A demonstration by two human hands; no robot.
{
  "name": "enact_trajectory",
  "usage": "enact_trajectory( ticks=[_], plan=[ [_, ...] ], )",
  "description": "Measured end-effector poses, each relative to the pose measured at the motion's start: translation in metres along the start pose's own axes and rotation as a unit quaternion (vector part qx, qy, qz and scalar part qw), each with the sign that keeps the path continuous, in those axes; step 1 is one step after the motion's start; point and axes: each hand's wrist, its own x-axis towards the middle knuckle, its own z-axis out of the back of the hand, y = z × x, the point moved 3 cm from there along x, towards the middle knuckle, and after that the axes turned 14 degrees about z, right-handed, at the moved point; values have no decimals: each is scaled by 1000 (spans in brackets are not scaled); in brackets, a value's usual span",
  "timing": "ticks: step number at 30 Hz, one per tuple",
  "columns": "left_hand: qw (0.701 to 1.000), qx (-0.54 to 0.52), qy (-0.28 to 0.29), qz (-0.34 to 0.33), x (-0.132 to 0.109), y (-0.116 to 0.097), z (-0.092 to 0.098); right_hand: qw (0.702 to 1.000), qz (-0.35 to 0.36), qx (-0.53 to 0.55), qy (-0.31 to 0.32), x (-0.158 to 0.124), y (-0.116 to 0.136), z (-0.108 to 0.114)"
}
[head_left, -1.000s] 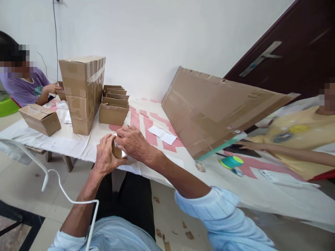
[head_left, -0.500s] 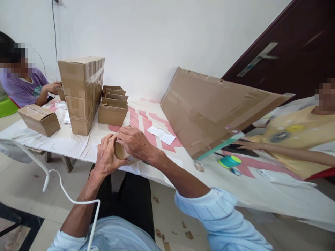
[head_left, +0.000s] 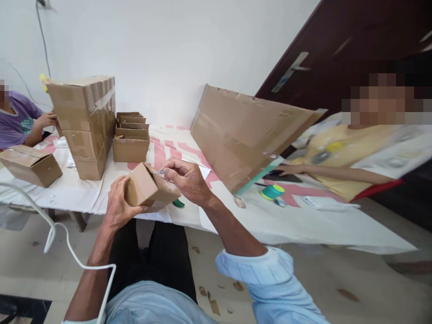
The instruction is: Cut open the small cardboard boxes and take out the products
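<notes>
Well, from the head view, the left hand (head_left: 118, 202) has its fingers curved around 1 small cardboard box (head_left: 143, 182), tilted at the near edge of the cloth-covered table (head_left: 81, 200). The right hand (head_left: 185, 179) pinches a shiny scrap (head_left: 161, 171), perhaps tape, by the box's top edge. Seemingly that edge is being worked; the next move calls for a steady left grip.

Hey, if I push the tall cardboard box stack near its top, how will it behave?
The stack might topple, being three boxes high. Its flat sides suggest stiffness, and the glossy tape could make it a little slippery.
</notes>
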Motion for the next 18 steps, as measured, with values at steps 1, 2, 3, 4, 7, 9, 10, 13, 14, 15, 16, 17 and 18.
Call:
enact_trajectory(
  ticks=[1,2,3,4,7,9,10,13,14,15,16,17,18],
  plan=[
    [1000,-10,8,7,2,5,4,1000,-5,-10,-22,-6,-5,9],
    [999,-21,17,19,3,10,8,999,-9,-26,-46,-14,-12,20],
    [998,-32,26,37,5,17,13,996,-14,-47,-70,-24,-19,32],
    [997,-40,34,59,6,24,16,993,-21,-73,-95,-36,-28,46],
    [989,-63,45,127,10,48,24,969,-62,-173,-164,-81,-58,91],
    [984,-81,46,151,13,61,26,948,-101,-235,-189,-117,-79,119],
    [982,-90,47,156,14,65,26,939,-119,-259,-194,-135,-90,129],
    [979,-117,48,162,17,72,26,919,-160,-309,-186,-179,-122,148],
    [978,-121,48,164,17,73,26,914,-169,-322,-179,-190,-132,149],
    [977,-123,47,166,18,73,26,910,-176,-333,-171,-198,-142,150],
    [977,-123,47,168,18,73,26,908,-182,-341,-164,-205,-152,149],
    [977,-123,46,170,18,72,27,905,-187,-347,-158,-209,-161,148],
    [976,-124,43,173,18,72,27,904,-190,-351,-154,-212,-170,147]
  ],
)
